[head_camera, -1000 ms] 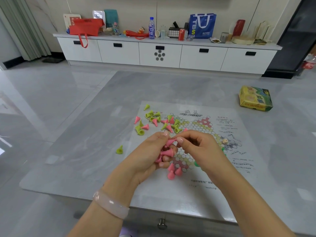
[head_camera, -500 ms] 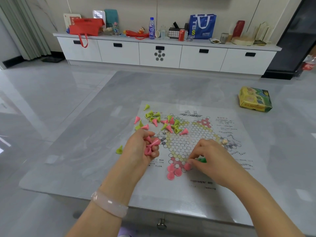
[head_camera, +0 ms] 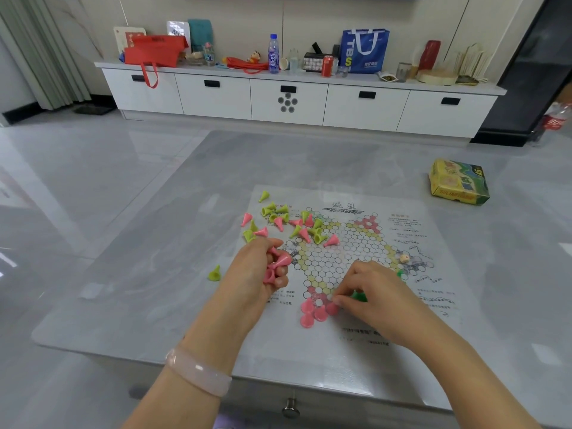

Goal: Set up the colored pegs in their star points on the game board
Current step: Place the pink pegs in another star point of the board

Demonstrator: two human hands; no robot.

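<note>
A paper game board (head_camera: 337, 261) with a hexagon star grid lies flat on the grey table (head_camera: 154, 274). Several pink pegs (head_camera: 312, 312) stand on the star point nearest me. My left hand (head_camera: 257, 274) grips a bunch of pink pegs (head_camera: 277, 267) just left of the board's grid. My right hand (head_camera: 368, 292) pinches a pink peg (head_camera: 332, 308) against that near star point. A dark green peg (head_camera: 359, 296) shows under my right fingers. Loose pink and lime pegs (head_camera: 288, 224) lie scattered over the board's far left.
One lime peg (head_camera: 214, 273) lies alone on the table left of my left hand. A yellow-green game box (head_camera: 459, 185) sits at the far right. A small beige die (head_camera: 404, 258) rests on the board's right side. A white cabinet (head_camera: 288, 97) stands beyond.
My hands separated from the middle: the right one carried a pink peg down to the near star point, and the left one drew back left with its bunch.
</note>
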